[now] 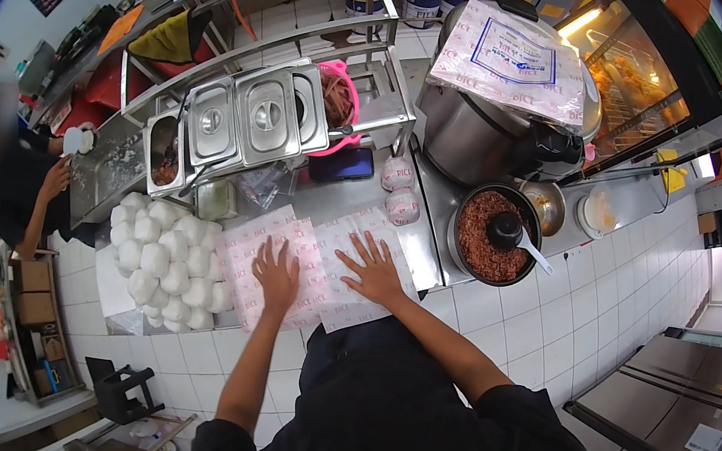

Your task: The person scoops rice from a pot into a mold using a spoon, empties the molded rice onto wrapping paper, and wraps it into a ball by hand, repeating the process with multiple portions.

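Note:
My left hand [275,274] lies with fingers spread on a sheet of printed wrapping paper [242,242] on the steel counter. On a second, paler sheet of wrapping paper [337,306] beside it, my right hand [373,270] rests open, fingers fanned out. The two sheets meet or overlap between my hands. Left of them is a heap of white rounded portions [165,259], which look like rice balls. Just beyond my right hand sit two wrapped bundles [402,205] in the same printed paper.
Lidded steel pans [266,117] and a pink basket [361,102] stand behind the sheets. To the right are a pot of reddish-brown food [480,237] and a large cooker [474,131] with a paper stack [515,59] on top. A co-worker [10,152] stands at far left.

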Action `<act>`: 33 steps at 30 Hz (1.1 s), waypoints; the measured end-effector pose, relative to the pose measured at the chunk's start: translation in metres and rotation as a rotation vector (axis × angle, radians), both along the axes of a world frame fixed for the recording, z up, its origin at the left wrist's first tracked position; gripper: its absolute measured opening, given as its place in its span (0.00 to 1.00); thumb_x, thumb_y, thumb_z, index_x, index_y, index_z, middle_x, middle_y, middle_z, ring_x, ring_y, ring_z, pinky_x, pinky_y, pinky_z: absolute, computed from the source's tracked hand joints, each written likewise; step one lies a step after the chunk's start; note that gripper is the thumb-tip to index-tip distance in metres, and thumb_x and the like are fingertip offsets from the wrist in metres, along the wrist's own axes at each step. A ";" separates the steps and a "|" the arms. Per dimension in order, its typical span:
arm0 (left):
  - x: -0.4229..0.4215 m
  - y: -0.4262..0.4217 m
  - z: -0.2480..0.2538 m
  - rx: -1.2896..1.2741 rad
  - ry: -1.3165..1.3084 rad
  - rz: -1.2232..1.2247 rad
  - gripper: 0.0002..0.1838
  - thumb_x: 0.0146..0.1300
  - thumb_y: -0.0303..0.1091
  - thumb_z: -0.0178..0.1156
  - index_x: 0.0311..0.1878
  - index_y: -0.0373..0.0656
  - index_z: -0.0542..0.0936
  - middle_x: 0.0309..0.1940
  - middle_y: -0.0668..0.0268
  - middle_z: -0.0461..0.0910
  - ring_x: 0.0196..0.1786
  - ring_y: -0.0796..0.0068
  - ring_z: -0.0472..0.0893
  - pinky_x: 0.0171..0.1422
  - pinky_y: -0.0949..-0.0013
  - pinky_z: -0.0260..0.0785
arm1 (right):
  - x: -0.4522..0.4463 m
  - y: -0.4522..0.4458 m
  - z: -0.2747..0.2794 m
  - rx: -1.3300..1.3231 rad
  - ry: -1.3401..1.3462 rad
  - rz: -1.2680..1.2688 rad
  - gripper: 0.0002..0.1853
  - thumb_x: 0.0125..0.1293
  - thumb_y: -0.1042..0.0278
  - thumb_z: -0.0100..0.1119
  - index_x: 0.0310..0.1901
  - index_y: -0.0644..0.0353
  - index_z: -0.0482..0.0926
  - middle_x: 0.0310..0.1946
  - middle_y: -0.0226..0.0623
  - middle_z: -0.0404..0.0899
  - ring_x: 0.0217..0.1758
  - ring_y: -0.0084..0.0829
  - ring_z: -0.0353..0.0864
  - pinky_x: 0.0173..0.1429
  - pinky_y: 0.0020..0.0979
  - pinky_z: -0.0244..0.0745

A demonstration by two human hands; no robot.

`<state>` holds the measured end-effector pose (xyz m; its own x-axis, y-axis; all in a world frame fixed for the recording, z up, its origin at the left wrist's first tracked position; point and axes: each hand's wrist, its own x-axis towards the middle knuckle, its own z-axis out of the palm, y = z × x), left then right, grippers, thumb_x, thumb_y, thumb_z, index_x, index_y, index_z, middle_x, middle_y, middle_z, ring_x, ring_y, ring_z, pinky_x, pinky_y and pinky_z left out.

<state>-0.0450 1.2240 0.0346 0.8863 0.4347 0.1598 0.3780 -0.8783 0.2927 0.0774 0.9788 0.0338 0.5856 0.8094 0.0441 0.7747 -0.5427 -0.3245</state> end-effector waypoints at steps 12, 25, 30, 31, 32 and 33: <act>0.006 -0.071 0.005 -0.824 -0.019 0.363 0.48 0.60 0.32 0.75 0.80 0.34 0.59 0.55 0.44 0.74 0.50 0.51 0.81 0.60 0.54 0.75 | -0.024 -0.113 0.036 0.190 0.340 -0.722 0.16 0.67 0.62 0.70 0.51 0.59 0.78 0.56 0.51 0.80 0.67 0.50 0.78 0.64 0.46 0.74; 0.144 -0.051 0.010 -0.212 0.047 -0.255 0.24 0.59 0.44 0.77 0.56 0.48 0.86 0.57 0.57 0.75 0.64 0.52 0.71 0.66 0.45 0.63 | -0.046 -0.142 -0.050 0.571 1.044 -0.937 0.18 0.69 0.71 0.73 0.38 0.53 0.67 0.32 0.31 0.77 0.33 0.23 0.82 0.34 0.28 0.82; 0.173 -0.049 0.010 -0.131 0.363 -0.305 0.21 0.62 0.47 0.76 0.54 0.51 0.83 0.54 0.58 0.78 0.65 0.50 0.71 0.65 0.44 0.63 | -0.053 -0.143 -0.068 0.640 0.939 -0.868 0.19 0.66 0.78 0.74 0.35 0.54 0.67 0.27 0.28 0.75 0.28 0.20 0.79 0.31 0.26 0.77; 0.171 -0.041 0.009 -0.156 0.346 -0.387 0.21 0.63 0.47 0.74 0.54 0.50 0.81 0.51 0.56 0.80 0.63 0.49 0.73 0.63 0.45 0.65 | -0.055 -0.142 -0.071 0.653 0.930 -0.858 0.19 0.65 0.79 0.74 0.34 0.55 0.67 0.26 0.27 0.75 0.27 0.20 0.78 0.31 0.25 0.75; 0.170 -0.032 0.008 -0.181 0.329 -0.468 0.20 0.65 0.47 0.73 0.53 0.49 0.79 0.49 0.55 0.81 0.62 0.48 0.76 0.61 0.45 0.67 | -0.056 -0.142 -0.074 0.651 0.923 -0.841 0.19 0.66 0.79 0.74 0.34 0.55 0.67 0.25 0.25 0.74 0.26 0.19 0.78 0.30 0.25 0.73; 0.171 -0.024 0.012 -0.320 0.362 -0.510 0.19 0.66 0.46 0.72 0.52 0.48 0.77 0.46 0.53 0.82 0.58 0.46 0.78 0.58 0.46 0.68 | -0.056 -0.140 -0.071 0.678 0.940 -0.830 0.19 0.66 0.79 0.73 0.34 0.55 0.67 0.25 0.25 0.75 0.27 0.20 0.79 0.30 0.25 0.73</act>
